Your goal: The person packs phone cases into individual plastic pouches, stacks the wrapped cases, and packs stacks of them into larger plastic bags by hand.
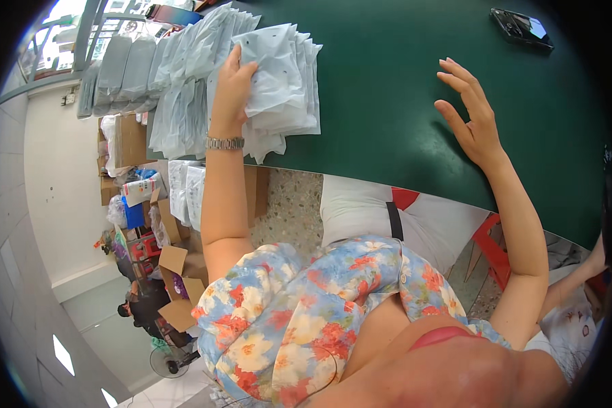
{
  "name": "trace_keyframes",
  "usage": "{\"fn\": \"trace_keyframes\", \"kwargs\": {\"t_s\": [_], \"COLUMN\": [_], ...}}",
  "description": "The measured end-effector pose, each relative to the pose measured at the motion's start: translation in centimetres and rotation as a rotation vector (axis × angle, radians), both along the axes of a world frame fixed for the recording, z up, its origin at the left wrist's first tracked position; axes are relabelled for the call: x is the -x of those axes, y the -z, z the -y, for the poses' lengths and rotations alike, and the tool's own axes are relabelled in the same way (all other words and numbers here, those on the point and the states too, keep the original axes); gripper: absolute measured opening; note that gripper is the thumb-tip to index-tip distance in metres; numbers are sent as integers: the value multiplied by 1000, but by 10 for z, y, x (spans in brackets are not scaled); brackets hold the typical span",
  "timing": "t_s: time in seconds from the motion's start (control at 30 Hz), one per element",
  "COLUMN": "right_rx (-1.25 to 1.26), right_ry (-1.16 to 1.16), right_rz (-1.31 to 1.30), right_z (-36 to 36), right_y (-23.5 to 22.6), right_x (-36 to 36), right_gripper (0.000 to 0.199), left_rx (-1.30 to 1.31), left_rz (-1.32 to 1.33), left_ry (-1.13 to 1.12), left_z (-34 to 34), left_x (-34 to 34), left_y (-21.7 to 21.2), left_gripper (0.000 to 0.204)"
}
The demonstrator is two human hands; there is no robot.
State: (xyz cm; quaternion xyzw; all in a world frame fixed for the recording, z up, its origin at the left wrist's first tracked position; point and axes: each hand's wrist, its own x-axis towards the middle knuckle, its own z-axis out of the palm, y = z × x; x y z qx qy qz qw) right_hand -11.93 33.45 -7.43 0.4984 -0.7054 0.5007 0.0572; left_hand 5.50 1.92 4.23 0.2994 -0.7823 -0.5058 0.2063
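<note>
My left hand (231,92), with a metal-banded watch at the wrist, is closed on the left edge of a frosted white plastic bag (273,64). This bag lies on top of a pile of similar flat bags at the table's near left part. Whatever the bags contain is blurred behind the cloudy plastic. My right hand (472,119) hovers over the dark green table (381,88), apart from the bags. Its fingers are spread and slightly curved, with nothing in them.
More bagged packets (126,68) stand in rows farther left. A black phone (521,29) lies at the far right of the table. Open cardboard boxes (180,282) and a fan (170,360) are on the left, near another person (146,306). Someone's arm (578,275) shows at the right.
</note>
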Motion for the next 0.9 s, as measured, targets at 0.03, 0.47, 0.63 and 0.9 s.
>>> {"fn": "trace_keyframes", "kwargs": {"t_s": [0.03,0.47,0.63,0.9], "right_rx": [-15,-214,-233,-242], "right_ry": [23,887,947,906], "right_rz": [-12,-541,-460,-369], "right_z": [-3,14,21,8], "right_y": [2,21,25,28], "right_x": [2,144,139,155], "right_gripper": [35,39,32,21], "left_rx": [33,808,966,1105], "left_rz": [106,-105,-156,-151], "left_ry": [1,424,393,168], "left_z": [-3,-110,-111,-86], "left_x": [-1,182,302,363], "left_y": [2,37,144,148], "left_gripper": [59,48,63,29]}}
